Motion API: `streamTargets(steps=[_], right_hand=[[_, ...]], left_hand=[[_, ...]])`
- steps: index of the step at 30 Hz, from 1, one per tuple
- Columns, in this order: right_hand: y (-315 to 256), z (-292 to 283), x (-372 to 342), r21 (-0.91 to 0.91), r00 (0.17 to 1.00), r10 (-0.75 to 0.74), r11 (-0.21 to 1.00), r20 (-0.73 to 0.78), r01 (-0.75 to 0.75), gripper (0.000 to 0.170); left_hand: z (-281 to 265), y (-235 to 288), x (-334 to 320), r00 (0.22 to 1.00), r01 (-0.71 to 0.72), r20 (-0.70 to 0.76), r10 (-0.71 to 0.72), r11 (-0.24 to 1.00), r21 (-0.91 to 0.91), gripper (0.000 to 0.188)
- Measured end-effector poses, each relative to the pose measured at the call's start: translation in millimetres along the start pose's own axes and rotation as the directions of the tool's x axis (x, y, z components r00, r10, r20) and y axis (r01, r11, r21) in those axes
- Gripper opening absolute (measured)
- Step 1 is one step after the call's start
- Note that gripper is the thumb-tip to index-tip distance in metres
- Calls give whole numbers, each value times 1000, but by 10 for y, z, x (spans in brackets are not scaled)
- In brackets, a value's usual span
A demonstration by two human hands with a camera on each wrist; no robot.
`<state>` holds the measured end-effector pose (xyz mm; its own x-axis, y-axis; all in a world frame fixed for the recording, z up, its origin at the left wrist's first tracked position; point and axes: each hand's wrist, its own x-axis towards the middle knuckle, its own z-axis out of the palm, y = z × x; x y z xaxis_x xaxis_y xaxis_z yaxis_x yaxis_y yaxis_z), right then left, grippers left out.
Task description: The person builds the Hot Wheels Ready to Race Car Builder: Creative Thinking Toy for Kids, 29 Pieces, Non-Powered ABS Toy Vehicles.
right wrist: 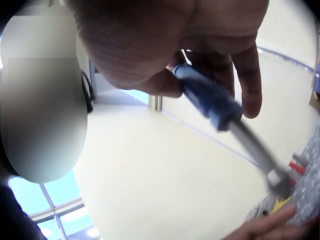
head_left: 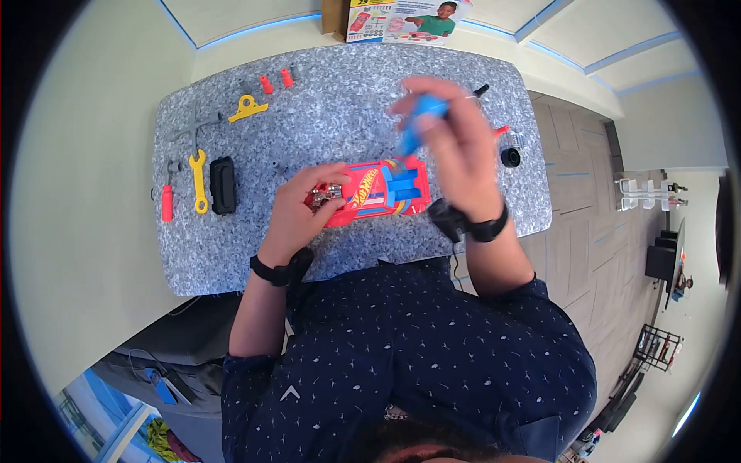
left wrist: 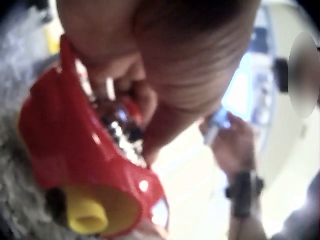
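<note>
A red toy car with a yellow and blue decal lies sideways on the speckled table. Around its left end, at the silver engine piece, the left hand grips the body; the left wrist view shows the red shell and a yellow wheel hub close up. Above the car's right end, the right hand holds a blue-handled screwdriver between thumb and fingers, its grey shaft pointing down. Whether the tip touches the car cannot be told.
Left on the table are a yellow wrench, a black tray-like part, a red-handled tool and a grey cross-shaped part. Farther back are a yellow part and red pieces. A black wheel lies right.
</note>
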<state>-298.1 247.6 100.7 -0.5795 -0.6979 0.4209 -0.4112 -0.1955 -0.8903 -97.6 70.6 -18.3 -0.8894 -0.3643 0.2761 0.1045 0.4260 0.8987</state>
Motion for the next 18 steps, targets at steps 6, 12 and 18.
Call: streamTargets(steps=[6, 12, 18], right_hand=[[653, -1545, -17, -837, 951, 110, 453, -290, -307, 28], [1261, -2021, -186, -872, 850, 347, 149, -396, -466, 35], [675, -1608, -43, -691, 953, 70, 674, -294, -263, 17]], left_hand=[[-17, 18, -12, 998, 48, 35, -47, 999, -9, 59], [23, 69, 6, 1000, -6, 3, 5, 999, 31, 59], [-183, 315, 12, 986, -78, -157, 60, 991, -105, 58]])
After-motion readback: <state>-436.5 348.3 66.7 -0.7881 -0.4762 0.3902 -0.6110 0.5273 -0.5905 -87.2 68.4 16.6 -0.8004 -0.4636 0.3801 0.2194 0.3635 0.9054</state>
